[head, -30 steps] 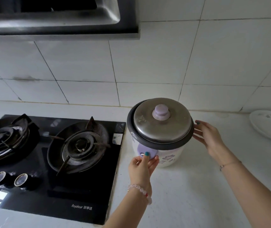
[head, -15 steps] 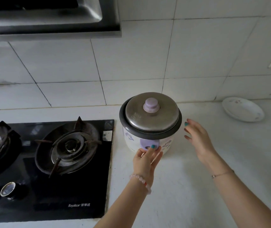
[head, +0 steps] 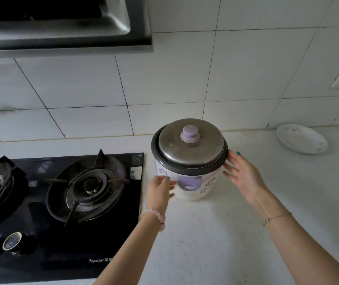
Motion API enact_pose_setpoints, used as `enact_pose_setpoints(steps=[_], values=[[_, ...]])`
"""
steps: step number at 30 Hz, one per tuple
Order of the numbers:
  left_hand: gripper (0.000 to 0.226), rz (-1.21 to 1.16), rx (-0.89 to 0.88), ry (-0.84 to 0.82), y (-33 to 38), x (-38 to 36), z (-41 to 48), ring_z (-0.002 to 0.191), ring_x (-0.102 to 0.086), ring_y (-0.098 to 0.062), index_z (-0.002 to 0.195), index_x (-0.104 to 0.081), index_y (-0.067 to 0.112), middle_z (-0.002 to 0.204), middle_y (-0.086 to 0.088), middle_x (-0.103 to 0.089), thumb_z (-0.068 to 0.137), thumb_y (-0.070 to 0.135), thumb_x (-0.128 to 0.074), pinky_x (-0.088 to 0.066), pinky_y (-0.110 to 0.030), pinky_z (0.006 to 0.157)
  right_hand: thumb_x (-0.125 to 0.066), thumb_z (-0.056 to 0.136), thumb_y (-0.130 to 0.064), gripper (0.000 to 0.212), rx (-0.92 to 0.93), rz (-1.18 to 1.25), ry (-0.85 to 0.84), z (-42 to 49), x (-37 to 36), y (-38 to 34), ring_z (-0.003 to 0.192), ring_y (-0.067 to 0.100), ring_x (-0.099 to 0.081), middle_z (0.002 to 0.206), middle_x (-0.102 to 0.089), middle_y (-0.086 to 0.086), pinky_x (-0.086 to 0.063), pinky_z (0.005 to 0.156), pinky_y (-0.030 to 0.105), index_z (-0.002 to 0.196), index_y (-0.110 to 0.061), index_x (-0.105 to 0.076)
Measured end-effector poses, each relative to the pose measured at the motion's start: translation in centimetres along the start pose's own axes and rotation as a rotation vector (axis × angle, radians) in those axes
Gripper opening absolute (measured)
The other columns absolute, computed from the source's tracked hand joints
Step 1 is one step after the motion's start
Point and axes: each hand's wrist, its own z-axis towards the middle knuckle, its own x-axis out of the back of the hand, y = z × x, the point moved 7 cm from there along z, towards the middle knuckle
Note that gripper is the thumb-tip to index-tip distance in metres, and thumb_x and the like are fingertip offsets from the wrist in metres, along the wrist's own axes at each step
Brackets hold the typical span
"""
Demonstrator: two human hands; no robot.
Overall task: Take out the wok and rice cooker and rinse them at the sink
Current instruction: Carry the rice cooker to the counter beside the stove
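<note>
Both of your hands flank the rice cooker, which stands lidded on the table just right of the stove. Your right hand lies with straight fingers against its dark rim. Your left hand, blurred and loosely spread, sits at its lower left side and grips nothing.

We find the countertop open from three to six o'clock of the rice cooker. The gas stove crowds its nine o'clock side, the tiled wall closes twelve, and a plate sits well apart at two.
</note>
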Motion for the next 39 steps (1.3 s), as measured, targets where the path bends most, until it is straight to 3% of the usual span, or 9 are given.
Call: enact_pose_setpoints(steps=[2,4,6,9,21,27,32,36,39], values=[[0.021,0.128,-0.149,0.103,2.1,1.8,1.2,0.107,-0.054,-0.021,0.105,-0.059,0.014,0.118,-0.009,-0.06,0.094,0.014,-0.04,-0.045,-0.038,0.095,-0.035,0.101,-0.035,0.044,-0.006,0.006,0.0,0.0,0.0,0.1,0.122,0.018,-0.05,0.139,-0.049,-0.004,-0.04,0.102,0.038,0.141,-0.02,-0.042],[0.038,0.095,-0.166,-0.005,3.1,2.2,2.5,0.128,-0.042,-0.017,0.132,-0.049,0.019,0.14,-0.001,-0.046,0.097,0.024,-0.034,-0.031,-0.041,0.111,-0.036,0.101,-0.035,0.042,-0.002,0.021,0.01,-0.1,0.1,0.1,0.119,0.018,-0.052,0.136,-0.051,-0.003,-0.041,0.101,0.037,0.139,-0.021,-0.044],[0.045,0.056,-0.132,-0.171,2.9,1.7,3.2,0.138,-0.03,-0.014,0.143,-0.037,0.026,0.148,0.006,-0.035,0.101,0.035,-0.023,-0.02,-0.04,0.116,-0.036,0.1,-0.035,0.04,0.001,0.028,0.016,0.0,0.1,0.0,0.116,0.018,-0.054,0.132,-0.053,-0.004,-0.042,0.099,0.037,0.137,-0.022,-0.047],[0.048,0.025,-0.154,-0.294,2.8,1.2,3.0,0.139,-0.025,-0.008,0.147,-0.026,0.025,0.151,0.009,-0.029,0.102,0.037,-0.012,-0.018,-0.034,0.115,-0.036,0.101,-0.033,0.039,-0.004,0.028,0.006,0.4,-0.3,0.1,0.114,0.017,-0.055,0.127,-0.055,-0.006,-0.042,0.097,0.037,0.135,-0.022,-0.049],[0.046,0.036,-0.129,-0.296,3.0,2.1,3.5,0.129,-0.031,-0.002,0.146,-0.023,0.029,0.148,0.011,-0.031,0.101,0.039,-0.017,-0.021,-0.037,0.112,-0.035,0.101,-0.03,0.034,-0.002,-0.012,0.026,1.2,-1.8,-0.1,0.114,0.015,-0.053,0.122,-0.055,-0.009,-0.04,0.101,0.041,0.132,-0.028,-0.049],[0.049,0.081,-0.129,-0.264,3.5,2.2,3.3,0.135,-0.03,-0.008,0.146,-0.027,0.029,0.149,0.01,-0.031,0.1,0.044,-0.018,-0.02,-0.042,0.113,-0.035,0.101,-0.03,0.038,0.013,-0.035,0.026,0.8,-2.1,-0.1,0.116,0.014,-0.051,0.125,-0.053,-0.01,-0.038,0.102,0.04,0.137,-0.026,-0.046],[0.048,0.11,-0.118,-0.254,4.1,2.7,3.1,0.128,-0.038,-0.007,0.142,-0.036,0.029,0.144,0.012,-0.04,0.099,0.046,-0.024,-0.023,-0.042,0.11,-0.037,0.101,-0.03,0.042,0.004,-0.081,0.034,1.3,-1.0,-0.7,0.123,0.024,-0.05,0.138,-0.05,0.0,-0.037,0.104,0.044,0.141,-0.02,-0.041],[0.03,0.065,-0.161,-0.125,4.8,4.7,1.9,0.116,-0.054,-0.016,0.125,-0.051,0.024,0.126,0.001,-0.059,0.097,0.028,-0.043,-0.04,-0.037,0.098,-0.05,0.094,-0.013,0.037,0.171,-0.219,0.147,1.1,0.6,-2.3,0.112,0.018,-0.056,0.131,-0.057,0.005,-0.044,0.093,0.034,0.131,-0.015,-0.053],[0.023,0.194,-0.34,0.014,6.5,6.5,0.3,0.106,-0.06,-0.016,0.109,-0.058,0.025,0.108,0.002,-0.067,0.092,0.012,-0.05,-0.047,-0.03,0.087,-0.06,0.085,-0.003,0.033,0.355,-0.345,0.214,0.2,1.0,-4.5,0.091,0.005,-0.062,0.107,-0.067,-0.002,-0.046,0.081,0.021,0.113,-0.021,-0.061]])
